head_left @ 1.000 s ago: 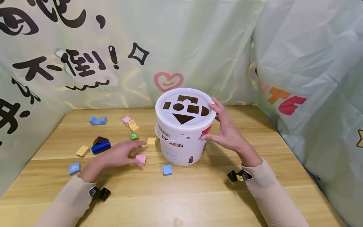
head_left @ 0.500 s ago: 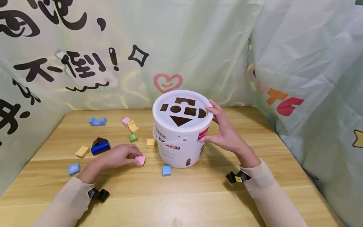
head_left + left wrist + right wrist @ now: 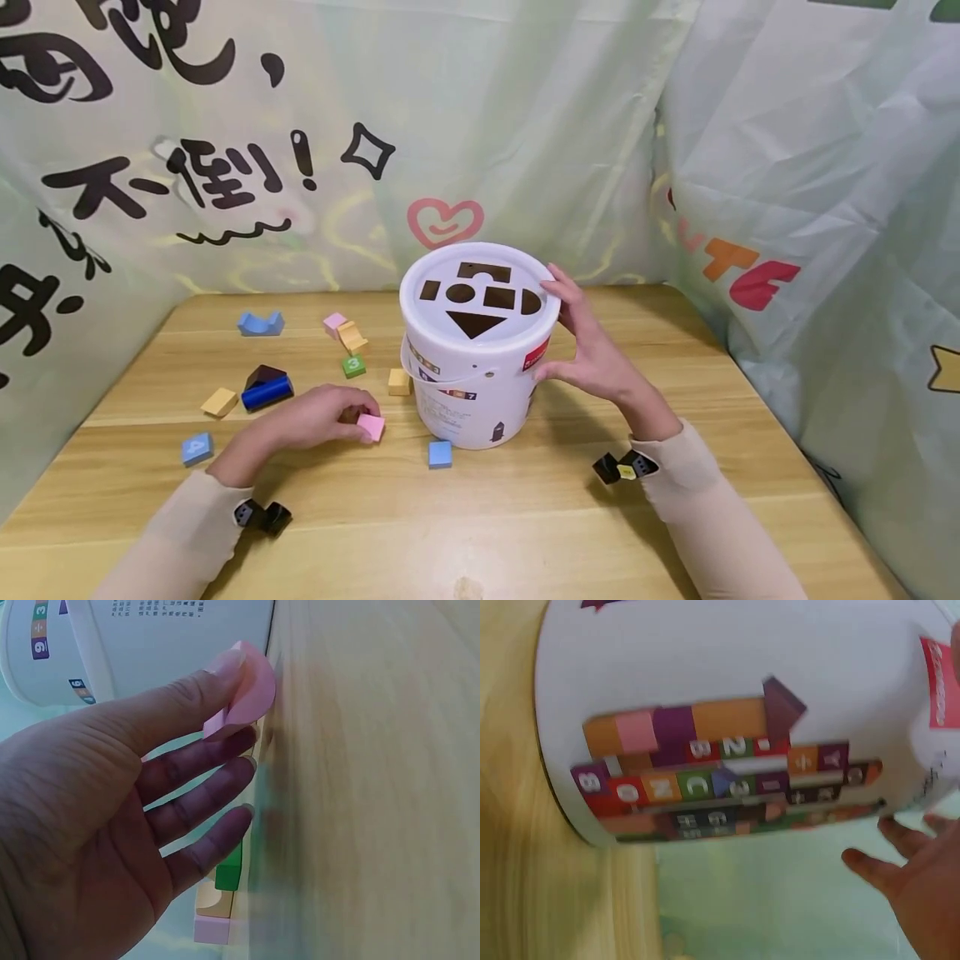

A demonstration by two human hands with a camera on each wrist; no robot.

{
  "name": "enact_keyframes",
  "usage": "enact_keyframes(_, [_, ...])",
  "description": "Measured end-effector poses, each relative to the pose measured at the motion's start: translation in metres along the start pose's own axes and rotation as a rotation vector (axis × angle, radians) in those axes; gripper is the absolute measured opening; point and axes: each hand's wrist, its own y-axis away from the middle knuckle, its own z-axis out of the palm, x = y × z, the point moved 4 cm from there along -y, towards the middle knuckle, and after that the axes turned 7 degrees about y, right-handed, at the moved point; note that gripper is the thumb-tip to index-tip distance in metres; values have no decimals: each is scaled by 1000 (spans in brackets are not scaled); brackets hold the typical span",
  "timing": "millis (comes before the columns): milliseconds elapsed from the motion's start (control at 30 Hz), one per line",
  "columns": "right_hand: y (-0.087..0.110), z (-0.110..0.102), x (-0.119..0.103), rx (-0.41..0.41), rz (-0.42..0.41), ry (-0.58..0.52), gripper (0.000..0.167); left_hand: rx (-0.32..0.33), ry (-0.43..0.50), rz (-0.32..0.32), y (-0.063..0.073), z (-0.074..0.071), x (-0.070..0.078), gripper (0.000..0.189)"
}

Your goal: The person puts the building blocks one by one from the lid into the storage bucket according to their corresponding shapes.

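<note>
My left hand is low over the table, pinching a small pink block between thumb and fingers. In the left wrist view the pink block shows a curved face, with the thumb on it and the other fingers loosely bent below. A white toy bucket stands upright, its lid pierced with shaped holes. My right hand rests spread against the bucket's right side, fingertips at the lid's rim and thumb lower on the wall. In the right wrist view, relaxed fingers reach the printed wall.
A blue square block lies before the bucket, and a yellow block beside its left wall. Further left are a green block, a blue cylinder, a blue arch and several other blocks. Printed cloth hangs behind the table.
My left hand's fingers have come together on the pink block, having been spread around it. The bucket has shifted slightly left with my right hand against it, now overlapping the yellow block in view.
</note>
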Motion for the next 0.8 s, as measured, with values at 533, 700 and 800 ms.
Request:
enact_keyframes(533, [3, 5, 9, -6, 38, 153, 106, 41, -44, 36, 4, 1, -1, 23])
enact_keyframes(700, [8, 10, 26, 19, 43, 188, 108, 63, -21, 32, 2, 1, 1, 22])
enact_keyframes(800, [8, 10, 26, 47, 59, 179, 107, 86, -11, 44, -2, 2, 4, 20])
